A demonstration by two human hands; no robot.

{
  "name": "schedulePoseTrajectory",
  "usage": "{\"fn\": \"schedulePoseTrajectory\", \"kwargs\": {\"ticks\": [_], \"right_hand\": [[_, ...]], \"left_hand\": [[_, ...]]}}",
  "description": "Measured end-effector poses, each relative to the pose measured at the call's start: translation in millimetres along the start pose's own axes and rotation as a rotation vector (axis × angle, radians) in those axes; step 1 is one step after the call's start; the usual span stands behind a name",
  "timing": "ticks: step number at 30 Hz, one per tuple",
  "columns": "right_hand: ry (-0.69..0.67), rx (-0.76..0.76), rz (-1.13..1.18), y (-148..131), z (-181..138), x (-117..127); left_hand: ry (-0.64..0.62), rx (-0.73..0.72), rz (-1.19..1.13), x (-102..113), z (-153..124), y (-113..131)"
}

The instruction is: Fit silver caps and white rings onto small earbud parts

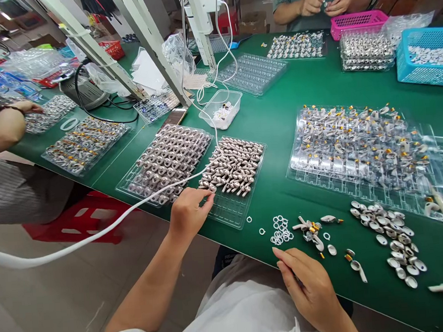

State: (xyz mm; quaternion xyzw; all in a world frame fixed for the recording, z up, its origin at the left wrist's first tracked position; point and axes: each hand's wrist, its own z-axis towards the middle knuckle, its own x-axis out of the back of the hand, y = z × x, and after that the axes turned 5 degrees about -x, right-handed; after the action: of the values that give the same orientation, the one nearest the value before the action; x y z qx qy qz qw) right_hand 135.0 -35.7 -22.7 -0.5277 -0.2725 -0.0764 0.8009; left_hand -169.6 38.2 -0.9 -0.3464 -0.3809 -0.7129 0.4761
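My left hand (190, 212) is at the near left corner of a clear tray (230, 213) filled with beige earbud stem shells (236, 165). Its thumb and index finger are pinched together beside the shells; what they hold, if anything, is too small to make out. My right hand (311, 288) is at the table's front edge, thumb and fingertips close together with nothing visible between them. Just beyond it lie small white rings (281, 230) and a small pile of earbud parts with orange flex strips (312, 230). Loose oval earbud covers (397, 239) are scattered further right.
A white cable (162, 190) crosses above the left trays. Another tray of beige shells (175, 154) adjoins mine. Stacked clear trays (349, 147) hold earbuds at right. A small plastic box (221, 108) sits behind. Co-workers' hands (326, 2) work across the table and at left.
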Motion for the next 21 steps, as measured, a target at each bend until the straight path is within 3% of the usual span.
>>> {"fn": "schedulePoseTrajectory", "kwargs": {"ticks": [21], "right_hand": [[0.009, 0.008, -0.022, -2.0, 0.5, 0.5]], "left_hand": [[-0.010, 0.003, -0.023, -5.2, -1.9, -4.9]]}}
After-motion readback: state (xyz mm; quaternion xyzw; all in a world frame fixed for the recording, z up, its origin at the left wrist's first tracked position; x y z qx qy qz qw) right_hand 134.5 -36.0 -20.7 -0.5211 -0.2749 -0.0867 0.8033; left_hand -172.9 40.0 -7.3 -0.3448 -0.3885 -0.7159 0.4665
